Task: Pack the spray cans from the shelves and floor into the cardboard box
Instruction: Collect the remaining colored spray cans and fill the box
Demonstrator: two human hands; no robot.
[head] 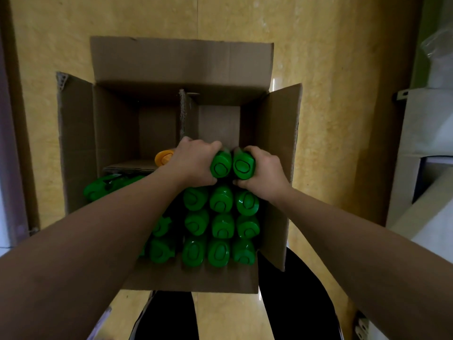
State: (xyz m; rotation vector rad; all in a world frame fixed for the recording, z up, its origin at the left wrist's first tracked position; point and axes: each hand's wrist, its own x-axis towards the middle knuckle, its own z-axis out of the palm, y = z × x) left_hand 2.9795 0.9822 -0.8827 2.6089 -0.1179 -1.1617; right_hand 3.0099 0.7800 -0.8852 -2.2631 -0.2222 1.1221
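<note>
Both your arms reach forward and down, bare forearms angling inward so your 2 hands sit real close together. Your left hand [193, 163] grips the left can [220, 166], your right hand [264, 173] grips the right can [243, 165], fingers curled over their far sides.

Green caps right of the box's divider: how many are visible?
11. Nine green caps stand in three rows of three; beyond them, the left hand grips one and the right hand another. More may hide under the left hand.
</note>
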